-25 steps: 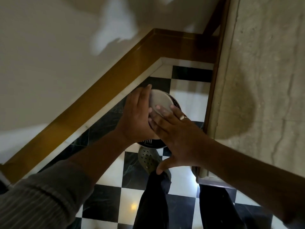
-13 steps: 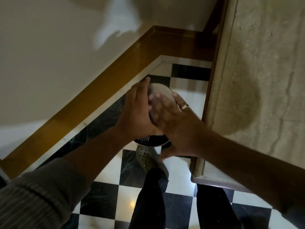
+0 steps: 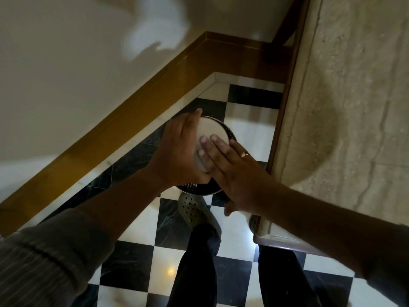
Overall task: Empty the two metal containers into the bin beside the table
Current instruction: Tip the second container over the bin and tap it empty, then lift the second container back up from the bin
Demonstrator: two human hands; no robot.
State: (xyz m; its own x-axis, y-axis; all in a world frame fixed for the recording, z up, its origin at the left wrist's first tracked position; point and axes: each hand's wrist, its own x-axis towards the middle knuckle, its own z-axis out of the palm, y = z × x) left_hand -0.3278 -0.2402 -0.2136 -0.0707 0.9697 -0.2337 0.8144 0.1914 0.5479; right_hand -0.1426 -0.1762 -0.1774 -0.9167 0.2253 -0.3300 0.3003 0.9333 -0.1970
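Observation:
A round metal container (image 3: 213, 130) is held upside down, its pale flat bottom facing me, straight above a dark perforated metal bin (image 3: 200, 189) that stands on the floor. My left hand (image 3: 179, 156) grips the container's left side. My right hand (image 3: 235, 171) lies flat on the bottom with its fingers stretched out, a ring on one of them. The hands hide most of the bin's mouth, so its contents cannot be seen. No second container is in view.
The stone-topped table (image 3: 354, 107) with a wooden edge (image 3: 281, 134) runs along the right, close to the bin. A white wall with a brown skirting board (image 3: 141, 103) closes the left. My shoe (image 3: 194, 210) and legs stand on the black-and-white tiles just in front of the bin.
My right hand has shifted back and forth a little on the container's bottom. My left hand has kept its grip, and the container has stayed above the bin.

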